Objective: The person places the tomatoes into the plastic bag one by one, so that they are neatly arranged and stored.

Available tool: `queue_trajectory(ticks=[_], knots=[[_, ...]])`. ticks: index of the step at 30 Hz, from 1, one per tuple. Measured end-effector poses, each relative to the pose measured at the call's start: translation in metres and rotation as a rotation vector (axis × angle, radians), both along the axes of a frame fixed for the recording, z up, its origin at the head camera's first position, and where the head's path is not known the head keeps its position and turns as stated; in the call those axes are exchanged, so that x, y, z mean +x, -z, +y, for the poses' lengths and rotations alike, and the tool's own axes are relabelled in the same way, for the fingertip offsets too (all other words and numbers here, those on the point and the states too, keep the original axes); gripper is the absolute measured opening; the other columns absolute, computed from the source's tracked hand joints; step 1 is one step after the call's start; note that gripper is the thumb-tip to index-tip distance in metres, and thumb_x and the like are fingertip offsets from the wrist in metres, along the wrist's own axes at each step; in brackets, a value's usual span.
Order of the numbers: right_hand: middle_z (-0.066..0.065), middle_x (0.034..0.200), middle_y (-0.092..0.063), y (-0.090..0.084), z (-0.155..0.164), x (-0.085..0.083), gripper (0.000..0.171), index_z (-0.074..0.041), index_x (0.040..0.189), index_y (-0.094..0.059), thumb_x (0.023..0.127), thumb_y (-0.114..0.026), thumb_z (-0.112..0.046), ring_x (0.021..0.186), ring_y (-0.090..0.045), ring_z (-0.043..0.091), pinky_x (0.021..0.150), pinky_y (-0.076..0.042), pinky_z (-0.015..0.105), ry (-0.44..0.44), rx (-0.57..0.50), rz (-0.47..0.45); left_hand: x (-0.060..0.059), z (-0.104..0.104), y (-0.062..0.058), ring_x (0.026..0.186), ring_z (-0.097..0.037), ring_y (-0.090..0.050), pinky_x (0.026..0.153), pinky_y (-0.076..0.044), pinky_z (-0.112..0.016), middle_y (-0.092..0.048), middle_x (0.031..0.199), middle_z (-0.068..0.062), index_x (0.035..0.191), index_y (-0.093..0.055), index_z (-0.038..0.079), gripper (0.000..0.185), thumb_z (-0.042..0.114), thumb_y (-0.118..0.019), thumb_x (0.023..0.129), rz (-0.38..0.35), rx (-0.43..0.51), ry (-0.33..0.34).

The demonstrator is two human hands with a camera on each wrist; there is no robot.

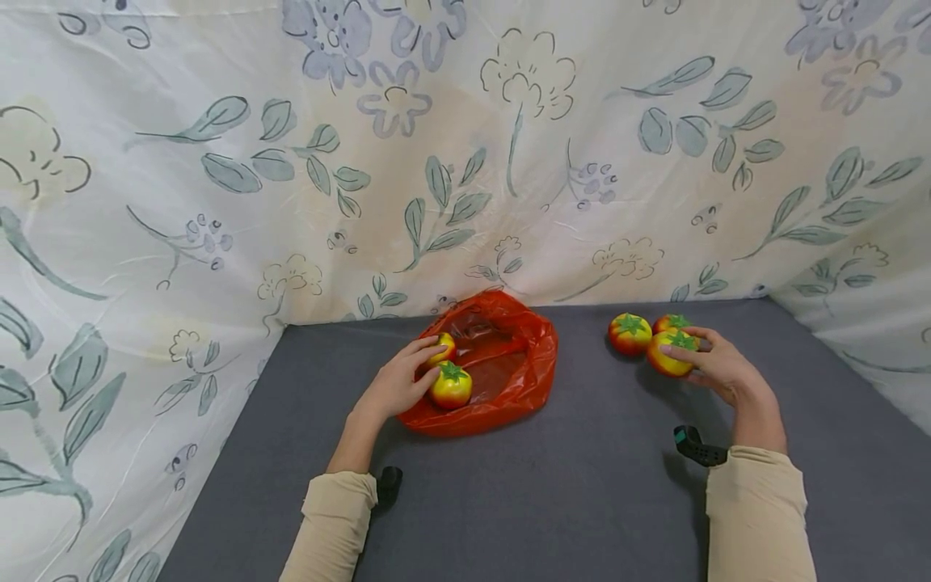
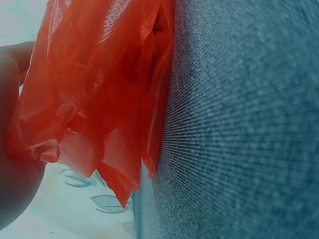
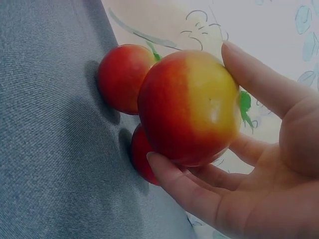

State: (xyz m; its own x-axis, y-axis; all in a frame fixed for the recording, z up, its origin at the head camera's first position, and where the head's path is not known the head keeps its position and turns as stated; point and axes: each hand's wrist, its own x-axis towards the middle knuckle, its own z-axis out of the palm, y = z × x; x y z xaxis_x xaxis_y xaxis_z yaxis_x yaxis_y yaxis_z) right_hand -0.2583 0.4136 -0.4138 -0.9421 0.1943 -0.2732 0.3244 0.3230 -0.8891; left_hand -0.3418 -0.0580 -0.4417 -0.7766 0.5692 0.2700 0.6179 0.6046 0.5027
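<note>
My right hand (image 1: 720,368) grips a glossy red-and-yellow tomato (image 3: 189,107) with a green leafy top, thumb on one side and fingers on the other. Just behind it, two similar tomatoes, a left one (image 1: 629,334) and a far one (image 1: 667,322), sit on the cloth. My left hand (image 1: 393,388) reaches over the near-left rim of a red plastic bag (image 1: 538,356). Its fingers and thumb lie around a tomato (image 1: 446,347) there, partly hidden by the fingers. Beside the thumb rests another tomato (image 1: 451,388) inside the bag. In the left wrist view the bag's crumpled wall hides most of this hand.
Dark grey cloth (image 1: 538,501) covers the table. A floral curtain (image 1: 451,162) hangs behind the table and along its sides. Small dark devices, a left one (image 1: 389,485) and a right one (image 1: 698,447), sit at my wrists.
</note>
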Motion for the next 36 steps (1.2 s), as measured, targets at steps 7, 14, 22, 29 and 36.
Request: queue_trajectory(ticks=[7,14,22,29,36], knots=[[0.039,0.147,0.002,-0.002,-0.003,0.001,0.102,0.004,0.149,0.004,0.089,-0.062,-0.045,0.127,-0.025,0.047,0.102,-0.034,0.054,0.001,-0.019,0.006,-0.001,-0.001,0.002,0.131,-0.030,-0.039,0.102,-0.035,-0.053,-0.041,0.145,-0.008,0.135,-0.056,0.012,0.042,0.018,-0.061,0.094,0.003,0.006,0.000],[0.038,0.147,0.000,-0.004,-0.003,0.002,0.101,0.003,0.149,0.004,0.090,-0.061,-0.046,0.125,-0.028,0.045,0.095,-0.044,0.045,-0.007,0.002,0.012,-0.002,-0.002,0.003,0.132,-0.031,-0.038,0.102,-0.034,-0.053,-0.041,0.146,-0.008,0.135,-0.056,0.012,0.042,0.019,-0.061,0.094,-0.007,0.003,-0.005],[0.039,0.147,0.000,-0.005,-0.002,0.002,0.102,0.002,0.150,0.002,0.089,-0.061,-0.049,0.122,-0.031,0.043,0.075,-0.050,0.025,-0.004,0.031,0.034,-0.002,-0.003,0.002,0.132,-0.030,-0.038,0.102,-0.035,-0.053,-0.041,0.145,-0.007,0.135,-0.056,0.014,0.042,0.020,-0.061,0.094,-0.002,0.007,-0.003],[0.037,0.145,-0.009,-0.013,-0.010,0.004,0.101,0.002,0.149,-0.002,0.088,-0.062,-0.050,0.119,-0.033,0.043,0.071,-0.050,0.022,0.027,0.044,0.075,-0.002,-0.003,0.001,0.131,-0.030,-0.039,0.102,-0.035,-0.053,-0.042,0.145,-0.006,0.135,-0.056,0.014,0.042,0.020,-0.062,0.093,0.013,0.001,-0.012],[0.038,0.145,-0.010,-0.022,-0.017,0.006,0.098,0.002,0.150,-0.003,0.089,-0.061,-0.049,0.121,-0.031,0.046,0.070,-0.049,0.021,0.031,0.044,0.102,-0.002,-0.004,0.002,0.131,-0.030,-0.039,0.101,-0.035,-0.056,-0.041,0.146,-0.006,0.136,-0.055,0.015,0.043,0.021,-0.062,0.093,-0.007,0.002,-0.019]])
